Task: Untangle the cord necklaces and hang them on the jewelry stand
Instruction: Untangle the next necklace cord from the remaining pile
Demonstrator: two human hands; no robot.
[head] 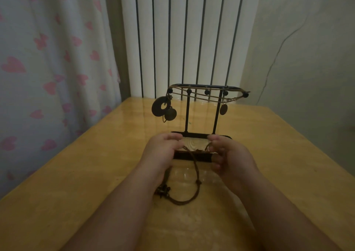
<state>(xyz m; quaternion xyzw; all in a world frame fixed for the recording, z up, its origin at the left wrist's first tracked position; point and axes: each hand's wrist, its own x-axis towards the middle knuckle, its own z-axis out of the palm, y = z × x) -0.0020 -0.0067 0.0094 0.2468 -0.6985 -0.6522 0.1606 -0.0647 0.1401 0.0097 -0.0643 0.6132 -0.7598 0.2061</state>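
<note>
Gripping a dark cord necklace (196, 169) in both fists: left hand (163, 150) and right hand (229, 154) curled round the cord, a short stretch strung between them low over the table (76, 154), right in front of the jewelry stand (186, 114) base. Sagging below the hands in a loop down onto the tabletop, small pendant cluster (162, 191) beside the left wrist. Behind, draped along the stand's top bar, tan cord necklaces (201, 95) with dark pendants.
</note>
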